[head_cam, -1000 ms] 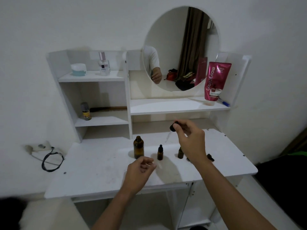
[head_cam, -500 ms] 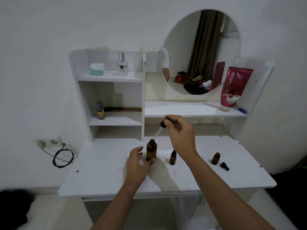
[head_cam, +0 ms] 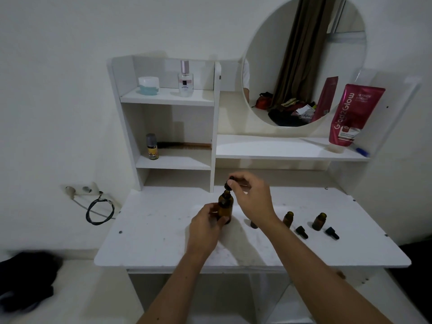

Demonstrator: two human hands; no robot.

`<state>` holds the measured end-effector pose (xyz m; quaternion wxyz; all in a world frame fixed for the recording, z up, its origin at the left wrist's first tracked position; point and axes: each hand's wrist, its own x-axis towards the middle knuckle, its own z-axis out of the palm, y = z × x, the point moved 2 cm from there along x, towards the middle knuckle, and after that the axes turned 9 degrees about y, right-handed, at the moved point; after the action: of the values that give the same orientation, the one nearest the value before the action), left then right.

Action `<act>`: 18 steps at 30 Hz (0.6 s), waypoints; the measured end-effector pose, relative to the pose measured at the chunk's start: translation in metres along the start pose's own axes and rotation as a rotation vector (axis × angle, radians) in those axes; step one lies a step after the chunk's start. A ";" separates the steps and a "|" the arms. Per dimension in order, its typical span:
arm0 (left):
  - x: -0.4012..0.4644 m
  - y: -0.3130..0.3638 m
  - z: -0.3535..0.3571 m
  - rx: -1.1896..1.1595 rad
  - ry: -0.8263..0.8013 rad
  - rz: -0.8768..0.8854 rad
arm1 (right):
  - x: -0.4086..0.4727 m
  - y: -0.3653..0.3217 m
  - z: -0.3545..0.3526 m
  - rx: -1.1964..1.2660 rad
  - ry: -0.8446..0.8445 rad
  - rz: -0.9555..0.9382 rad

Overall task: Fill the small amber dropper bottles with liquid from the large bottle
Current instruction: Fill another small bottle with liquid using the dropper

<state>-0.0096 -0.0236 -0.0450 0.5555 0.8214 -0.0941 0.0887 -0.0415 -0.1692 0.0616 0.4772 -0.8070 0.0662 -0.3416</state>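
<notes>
On the table (head_cam: 163,230), the large bottle (head_cam: 225,208) (upright) is gripped low by the left hand (head_cam: 205,226). Directly above its mouth, a dropper (head_cam: 228,185) is pinched by the right hand (head_cam: 253,197), wrist raised. Right of the bottle, two small bottles (head_cam: 288,218) (head_cam: 319,221) stand uncapped.

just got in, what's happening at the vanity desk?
A person is working with amber bottles on the white desk. The left hand grips the large amber bottle, upright on the desk, while the right hand pinches a black dropper cap right at its neck. To the right stand two small amber bottles, both uncapped, each with its dropper cap lying beside it. A third small bottle is mostly hidden behind the right wrist.
</notes>
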 end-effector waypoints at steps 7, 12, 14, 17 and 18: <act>-0.001 -0.004 0.003 0.040 0.000 -0.021 | -0.007 0.014 0.007 -0.071 -0.053 0.027; -0.002 -0.005 0.005 0.037 0.000 -0.036 | -0.012 0.010 -0.007 -0.034 0.000 -0.006; -0.002 -0.006 0.005 0.032 0.020 -0.039 | -0.018 0.010 -0.020 -0.040 0.040 -0.025; -0.009 -0.002 -0.001 0.011 0.063 -0.032 | -0.032 0.019 -0.048 -0.070 0.095 -0.032; -0.012 -0.001 -0.004 -0.004 0.080 -0.030 | -0.038 0.024 -0.060 -0.094 0.115 -0.034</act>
<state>-0.0207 -0.0191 -0.0476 0.5619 0.8173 -0.0597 0.1131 -0.1014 -0.2095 0.0422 0.4284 -0.8084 0.0957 -0.3922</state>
